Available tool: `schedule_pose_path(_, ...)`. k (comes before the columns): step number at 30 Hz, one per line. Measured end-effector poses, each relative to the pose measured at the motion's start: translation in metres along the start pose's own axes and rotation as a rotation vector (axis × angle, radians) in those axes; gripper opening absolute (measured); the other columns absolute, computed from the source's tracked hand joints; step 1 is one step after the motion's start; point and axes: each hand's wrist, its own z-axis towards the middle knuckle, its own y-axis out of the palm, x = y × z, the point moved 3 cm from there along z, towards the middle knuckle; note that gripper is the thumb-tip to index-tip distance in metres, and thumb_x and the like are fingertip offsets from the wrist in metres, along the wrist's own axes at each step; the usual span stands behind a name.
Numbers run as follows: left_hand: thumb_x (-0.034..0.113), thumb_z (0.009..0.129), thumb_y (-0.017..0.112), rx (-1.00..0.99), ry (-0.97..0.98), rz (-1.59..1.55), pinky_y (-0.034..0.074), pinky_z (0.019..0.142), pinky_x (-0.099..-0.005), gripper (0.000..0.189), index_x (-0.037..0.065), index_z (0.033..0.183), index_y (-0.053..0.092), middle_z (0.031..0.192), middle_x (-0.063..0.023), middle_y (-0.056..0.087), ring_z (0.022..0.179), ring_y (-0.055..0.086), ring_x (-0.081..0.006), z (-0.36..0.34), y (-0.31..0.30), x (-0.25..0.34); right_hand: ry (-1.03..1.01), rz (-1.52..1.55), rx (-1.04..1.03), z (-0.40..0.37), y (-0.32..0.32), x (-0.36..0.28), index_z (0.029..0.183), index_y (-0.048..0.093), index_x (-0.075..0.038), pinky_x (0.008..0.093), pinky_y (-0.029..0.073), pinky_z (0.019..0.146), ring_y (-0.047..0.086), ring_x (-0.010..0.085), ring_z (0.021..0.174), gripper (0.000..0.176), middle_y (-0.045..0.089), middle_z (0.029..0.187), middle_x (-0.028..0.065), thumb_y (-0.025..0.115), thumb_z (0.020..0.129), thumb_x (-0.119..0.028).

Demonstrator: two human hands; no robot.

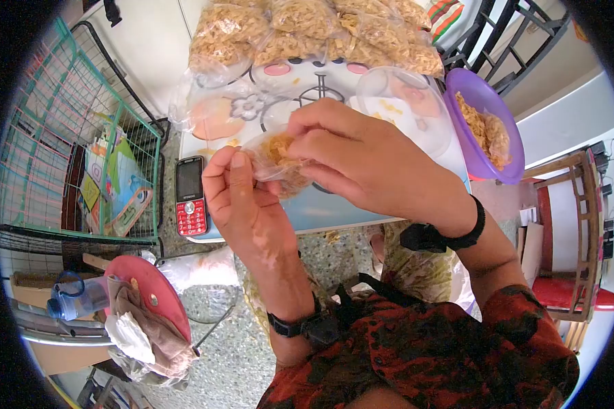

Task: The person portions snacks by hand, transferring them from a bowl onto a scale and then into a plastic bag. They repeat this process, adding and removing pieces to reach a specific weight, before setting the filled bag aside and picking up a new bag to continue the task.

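Note:
A clear plastic bag partly filled with yellow-brown dried flakes is between my two hands, over the near edge of the small table. My left hand pinches the bag's left edge between thumb and fingers. From the right, my right hand has its curled fingers closed on the bag's upper part, close to the flakes; its fingertips are partly hidden. A clear round plastic lid or tray with a few crumbs lies beyond my right hand. Loose clear plastic bags lie at the table's left.
Several filled bags of flakes are stacked at the table's far side. A purple basin with flakes stands at the right. A red and black phone lies at the left edge. Further left are a green wire cage and a red stool.

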Motion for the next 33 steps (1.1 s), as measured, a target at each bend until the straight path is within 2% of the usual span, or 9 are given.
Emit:
schedule_pose_path(5, 0.008, 0.092, 0.062, -0.136, 0.006, -0.007, 0.042, 0.057, -0.0215, 0.015, 0.004, 0.106, 0.055, 0.086, -0.0026, 0.06, 0.069, 0.053, -0.0085, 0.0, -0.001, -0.006, -0.062, -0.144, -0.178, -0.004, 0.007, 0.001, 0.092, 0.058, -0.002, 0.0388, 0.05, 0.075, 0.057, 0.029, 0.085, 0.018, 0.059, 0.096, 0.0097, 0.06, 0.077, -0.013)
schedule_pose_path(9, 0.009, 0.092, 0.063, -0.079, 0.037, 0.029, 0.043, 0.058, -0.0211, 0.016, 0.005, 0.106, 0.055, 0.085, -0.0018, 0.059, 0.07, 0.054, -0.0078, -0.003, 0.004, -0.004, -0.029, -0.19, -0.271, -0.003, 0.012, 0.002, 0.089, 0.058, -0.006, 0.0347, 0.049, 0.08, 0.057, 0.0268, 0.093, 0.018, 0.057, 0.096, 0.0077, 0.066, 0.073, -0.008)
schedule_pose_path(15, 0.009, 0.092, 0.063, -0.086, 0.057, 0.055, 0.048, 0.063, -0.0205, 0.016, 0.006, 0.106, 0.056, 0.091, -0.0018, 0.061, 0.078, 0.058, -0.0079, -0.001, 0.0, -0.003, -0.188, -0.222, 0.083, -0.011, -0.02, 0.007, 0.101, 0.062, -0.004, 0.0366, 0.049, 0.087, 0.058, 0.0304, 0.103, 0.022, 0.064, 0.106, 0.0104, 0.059, 0.08, -0.011)
schedule_pose_path(20, 0.01, 0.092, 0.064, -0.04, 0.078, 0.074, 0.047, 0.062, -0.0181, 0.017, 0.006, 0.106, 0.056, 0.092, -0.0011, 0.061, 0.08, 0.058, -0.0066, -0.002, 0.0, 0.0, 0.334, -0.35, -0.083, -0.051, -0.073, 0.066, 0.109, 0.061, -0.002, 0.0388, 0.047, 0.089, 0.058, 0.0334, 0.105, 0.021, 0.061, 0.112, 0.0165, 0.053, 0.091, -0.008)
schedule_pose_path(22, 0.007, 0.092, 0.062, -0.105, 0.066, 0.034, 0.052, 0.075, -0.0255, 0.015, 0.005, 0.107, 0.057, 0.097, -0.0036, 0.063, 0.088, 0.061, -0.0111, -0.001, -0.004, -0.002, 0.511, -0.34, -0.177, -0.068, -0.074, 0.097, 0.111, 0.06, -0.001, 0.0398, 0.047, 0.089, 0.058, 0.0341, 0.105, 0.022, 0.061, 0.113, 0.019, 0.051, 0.091, -0.007)
schedule_pose_path(26, 0.005, 0.092, 0.061, -0.126, 0.06, 0.042, 0.054, 0.083, -0.0293, 0.015, 0.005, 0.107, 0.058, 0.1, -0.0048, 0.064, 0.093, 0.062, -0.0135, -0.003, 0.0, -0.006, 0.55, -0.428, -0.339, -0.084, -0.051, 0.126, 0.112, 0.06, -0.001, 0.0409, 0.045, 0.092, 0.057, 0.0344, 0.105, 0.024, 0.061, 0.113, 0.0197, 0.05, 0.091, -0.006)
schedule_pose_path(29, 0.006, 0.092, 0.061, -0.142, 0.062, 0.05, 0.054, 0.084, -0.0303, 0.016, 0.005, 0.107, 0.057, 0.1, -0.0049, 0.064, 0.093, 0.062, -0.014, -0.002, 0.001, -0.01, 0.457, -0.494, -0.371, -0.088, -0.036, 0.144, 0.114, 0.06, 0.0, 0.0415, 0.044, 0.094, 0.057, 0.0346, 0.106, 0.026, 0.061, 0.111, 0.0198, 0.05, 0.09, -0.006)
schedule_pose_path(31, 0.01, 0.092, 0.063, -0.089, 0.077, 0.098, 0.051, 0.071, -0.0218, 0.017, 0.005, 0.107, 0.057, 0.098, -0.0033, 0.062, 0.087, 0.059, -0.0098, -0.003, 0.006, -0.012, 0.322, -0.391, -0.233, -0.087, -0.035, 0.137, 0.114, 0.059, 0.001, 0.0417, 0.044, 0.095, 0.056, 0.0352, 0.107, 0.027, 0.061, 0.11, 0.0199, 0.05, 0.09, -0.006)
schedule_pose_path(33, 0.012, 0.092, 0.064, -0.066, 0.083, 0.133, 0.049, 0.063, -0.0177, 0.018, 0.005, 0.107, 0.057, 0.096, -0.0026, 0.061, 0.085, 0.058, -0.0078, -0.004, 0.008, -0.013, 0.37, -0.33, -0.273, -0.087, -0.042, 0.133, 0.114, 0.059, 0.001, 0.0421, 0.044, 0.094, 0.057, 0.0351, 0.106, 0.027, 0.061, 0.109, 0.0198, 0.05, 0.089, -0.005)
